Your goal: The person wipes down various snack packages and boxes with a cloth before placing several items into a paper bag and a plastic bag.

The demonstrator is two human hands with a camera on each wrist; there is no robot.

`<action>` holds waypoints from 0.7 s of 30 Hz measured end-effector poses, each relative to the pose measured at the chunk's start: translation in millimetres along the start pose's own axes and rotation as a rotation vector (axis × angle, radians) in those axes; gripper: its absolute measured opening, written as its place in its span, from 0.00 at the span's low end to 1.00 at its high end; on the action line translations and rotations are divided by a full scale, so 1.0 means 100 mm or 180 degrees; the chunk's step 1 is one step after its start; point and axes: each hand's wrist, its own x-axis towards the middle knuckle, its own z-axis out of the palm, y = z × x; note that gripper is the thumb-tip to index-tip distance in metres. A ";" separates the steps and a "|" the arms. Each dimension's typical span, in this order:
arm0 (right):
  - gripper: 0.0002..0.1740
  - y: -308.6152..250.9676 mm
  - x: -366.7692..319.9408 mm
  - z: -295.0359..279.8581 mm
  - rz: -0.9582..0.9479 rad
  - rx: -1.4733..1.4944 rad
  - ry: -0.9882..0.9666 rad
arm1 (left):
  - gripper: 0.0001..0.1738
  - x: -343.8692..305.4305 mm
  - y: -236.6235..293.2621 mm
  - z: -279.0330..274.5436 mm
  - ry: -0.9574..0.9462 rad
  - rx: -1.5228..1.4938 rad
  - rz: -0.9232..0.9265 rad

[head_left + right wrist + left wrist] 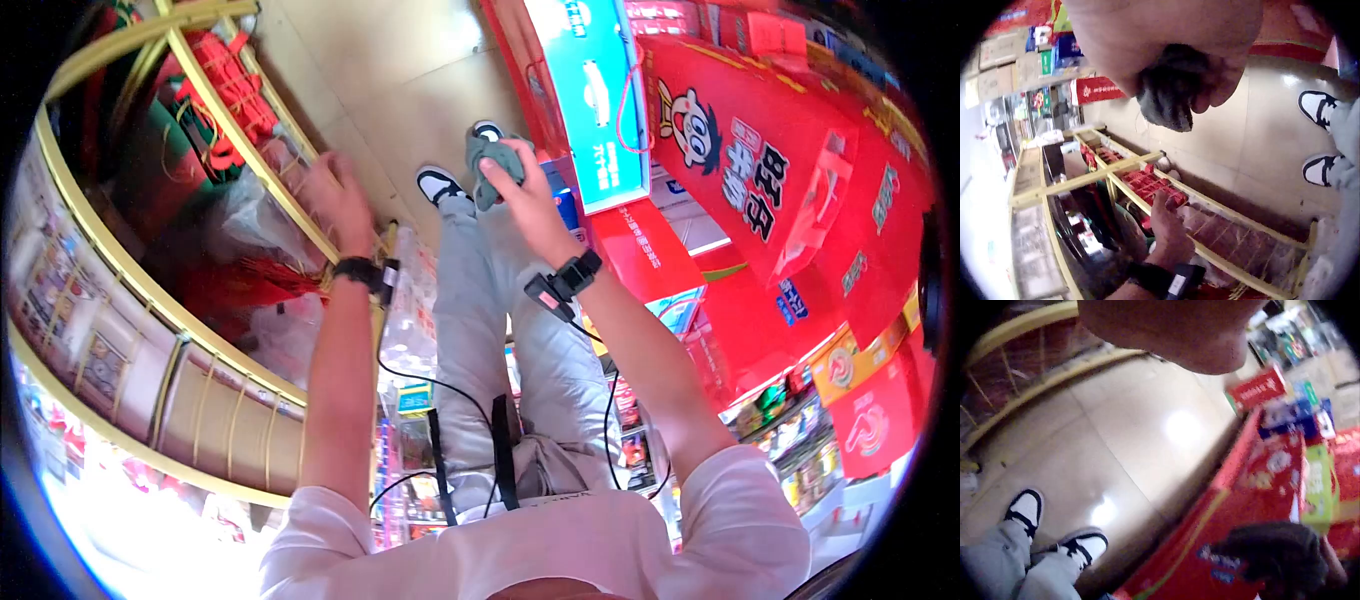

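A crumpled dark grey-green cloth (487,172) is gripped in my right hand (530,205), fingers curled round it, above the shoes in the head view. The right wrist view shows the same cloth (1172,87) bunched under the right hand (1172,37). My left hand (338,205) is over the yellow rail of the rack at the left, blurred, holding nothing that shows. In the right wrist view the left hand (1169,231) is beside the rail and red bundled items (1147,187), its fingers loosely extended.
A yellow-framed rack (190,75) with plastic bags and red items curves along the left. Red gift boxes (740,150) and a blue box (600,100) are stacked at the right. Tiled floor (370,50) lies between them, with two shoes (438,184) on it.
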 end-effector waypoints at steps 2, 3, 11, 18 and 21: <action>0.29 -0.04 0.03 0.15 0.0097 0.0811 0.0287 | 0.22 -0.08 0.41 0.23 -0.1413 -0.0951 0.0364; 0.29 -0.21 -0.34 -0.21 0.0154 0.0856 0.0423 | 0.23 -0.57 1.06 0.53 -0.1902 -0.1334 0.0034; 0.28 -0.32 -0.34 -0.57 -0.0739 0.0148 0.1343 | 0.26 -0.45 2.17 1.14 -0.1676 -0.1434 0.0375; 0.51 0.29 0.01 -1.18 -0.1000 -0.2054 0.3421 | 0.23 0.40 2.88 1.78 -0.0834 0.0216 0.3135; 0.63 0.38 0.03 -1.16 -0.0597 -0.2355 0.3105 | 0.27 0.48 3.06 2.01 -0.0955 0.0784 0.3428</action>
